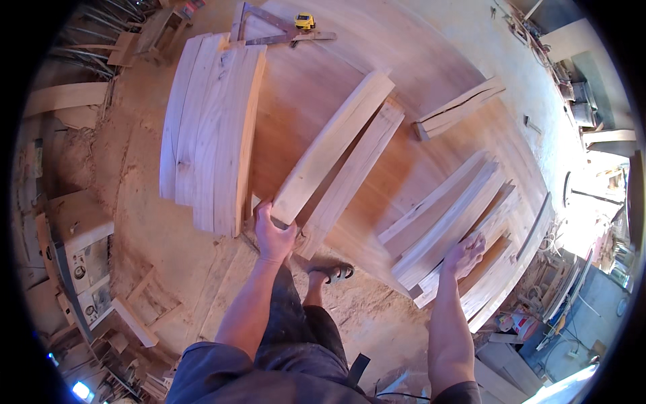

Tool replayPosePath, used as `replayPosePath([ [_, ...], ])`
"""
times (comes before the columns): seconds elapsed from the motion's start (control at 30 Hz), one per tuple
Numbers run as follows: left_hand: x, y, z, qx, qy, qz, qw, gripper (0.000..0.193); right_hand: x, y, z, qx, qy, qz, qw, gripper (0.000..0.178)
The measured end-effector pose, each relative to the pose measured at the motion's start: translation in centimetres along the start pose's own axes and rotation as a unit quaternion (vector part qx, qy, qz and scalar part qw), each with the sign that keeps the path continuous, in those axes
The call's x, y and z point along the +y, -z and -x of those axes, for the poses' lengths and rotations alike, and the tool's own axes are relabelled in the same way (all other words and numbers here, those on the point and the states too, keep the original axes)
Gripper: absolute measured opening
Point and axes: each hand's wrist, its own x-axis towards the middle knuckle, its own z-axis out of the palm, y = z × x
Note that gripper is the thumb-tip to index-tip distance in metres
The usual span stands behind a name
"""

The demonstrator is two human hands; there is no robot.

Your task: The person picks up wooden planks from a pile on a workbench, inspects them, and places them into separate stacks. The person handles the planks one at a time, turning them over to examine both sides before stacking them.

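Your left hand (274, 232): gripping squared wooden beam (334, 146). Your right hand (464, 257), four o'clock: half-curled among long planks (452, 225), hold unclear.

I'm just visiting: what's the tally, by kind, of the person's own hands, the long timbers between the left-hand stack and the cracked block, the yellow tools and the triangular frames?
Hands: 2 (left hand, right hand)
Long timbers: 2 (nearer the stack, left timber; beside it, right timber)
Yellow tool: 1
Triangular frame: 1
Total: 6
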Motion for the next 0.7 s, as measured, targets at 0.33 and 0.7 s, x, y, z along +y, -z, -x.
replayPosePath([
  [0.33, 1.0, 1.6, 0.9, 0.042, -0.115, -0.095, 0.988, 0.059, 0.5, -0.3, -0.3, 0.008, 0.004, -0.008, 1.0, 0.054],
  [0.7, -0.5, 1.1, 0.8, -0.017, -0.037, -0.151, 0.988, 0.078, 0.6, -0.4, -0.3, 0.011, 0.033, -0.01, 0.999, 0.055],
])
